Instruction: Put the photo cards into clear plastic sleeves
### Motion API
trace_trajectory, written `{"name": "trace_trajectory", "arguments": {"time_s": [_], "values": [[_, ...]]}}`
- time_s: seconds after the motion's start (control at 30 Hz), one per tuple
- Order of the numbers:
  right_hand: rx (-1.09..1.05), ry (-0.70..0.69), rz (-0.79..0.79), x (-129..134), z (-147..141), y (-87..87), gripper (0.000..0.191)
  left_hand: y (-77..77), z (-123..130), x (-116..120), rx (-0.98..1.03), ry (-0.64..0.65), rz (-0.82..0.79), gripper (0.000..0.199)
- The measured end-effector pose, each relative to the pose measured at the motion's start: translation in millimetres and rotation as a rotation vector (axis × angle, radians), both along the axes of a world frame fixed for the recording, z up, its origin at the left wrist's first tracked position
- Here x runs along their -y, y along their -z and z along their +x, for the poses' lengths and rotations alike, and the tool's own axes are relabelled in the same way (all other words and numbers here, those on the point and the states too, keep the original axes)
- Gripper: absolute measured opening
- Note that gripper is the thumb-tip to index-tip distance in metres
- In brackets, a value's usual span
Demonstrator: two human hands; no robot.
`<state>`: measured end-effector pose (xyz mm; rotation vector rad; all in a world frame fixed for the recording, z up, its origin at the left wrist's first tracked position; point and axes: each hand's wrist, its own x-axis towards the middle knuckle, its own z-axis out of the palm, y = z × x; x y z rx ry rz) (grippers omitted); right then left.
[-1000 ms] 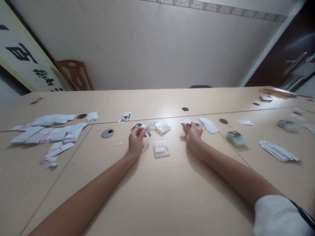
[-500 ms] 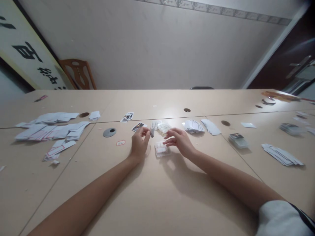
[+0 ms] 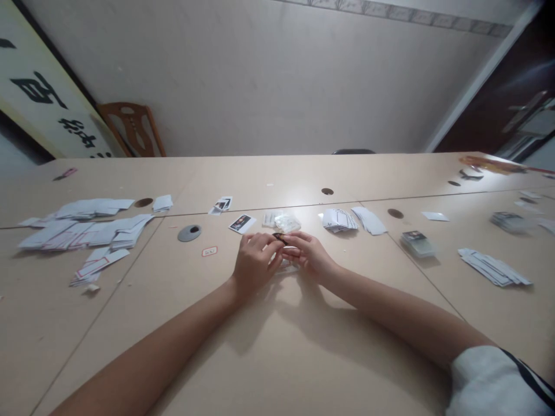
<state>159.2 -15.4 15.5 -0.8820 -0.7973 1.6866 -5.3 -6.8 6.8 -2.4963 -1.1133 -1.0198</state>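
Observation:
My left hand (image 3: 258, 258) and my right hand (image 3: 311, 254) meet over the middle of the table. Between their fingertips they grip a small dark printed card (image 3: 280, 237), bent or tilted, mostly covered by the fingers. Beneath the hands a clear plastic box (image 3: 287, 269) lies on the table, its far part hidden. Just beyond the fingers are clear plastic pieces (image 3: 288, 222). A photo card (image 3: 242, 223) lies flat to the left of them, and a small red-edged label (image 3: 209, 251) is nearer my left forearm.
Stacks of white paper slips (image 3: 89, 231) cover the table's left. Folded white papers (image 3: 339, 220) and white strips (image 3: 368, 221) lie right of centre. Farther right are a clear box with a photo card (image 3: 417, 244) and a fan of slips (image 3: 493, 267). A grey cable grommet (image 3: 189, 233) sits left.
My left hand has moved right with the card, and my right hand has closed on its other side. The hands now cover most of the clear box. The view has shifted slightly.

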Motion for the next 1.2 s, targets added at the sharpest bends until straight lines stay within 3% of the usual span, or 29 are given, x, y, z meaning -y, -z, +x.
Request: {"name": "trace_trajectory", "arguments": {"time_s": [0.17,0.33,0.47,0.63,0.77,0.93,1.2], "values": [[0.054,0.135,0.068,-6,4,4.4,0.030,0.1,0,0,-0.049,0.051,-0.026,0.022],[0.173,0.311,0.066,-20,17,7.8,0.035,-1.7,-2,-8,0.036,0.009,-0.261,0.021],[0.289,0.368,0.131,-26,25,9.5,0.032,-4.7,-7,-15,-0.062,-0.022,-0.449,0.037],[0.439,0.395,0.342,-33,31,14.5,0.027,-8.8,-9,-13,-0.204,-0.004,-0.451,0.059],[0.523,0.359,0.465,-35,33,17.1,0.023,-9.9,-12,-13,-0.211,0.014,-0.525,0.063],[0.549,0.308,0.519,-31,31,17.3,0.023,-8.4,-16,-20,-0.063,0.024,-0.664,0.052],[0.511,0.274,0.514,-22,24,15.5,0.025,-3.0,-10,-19,0.470,0.043,-1.006,0.058]]}}
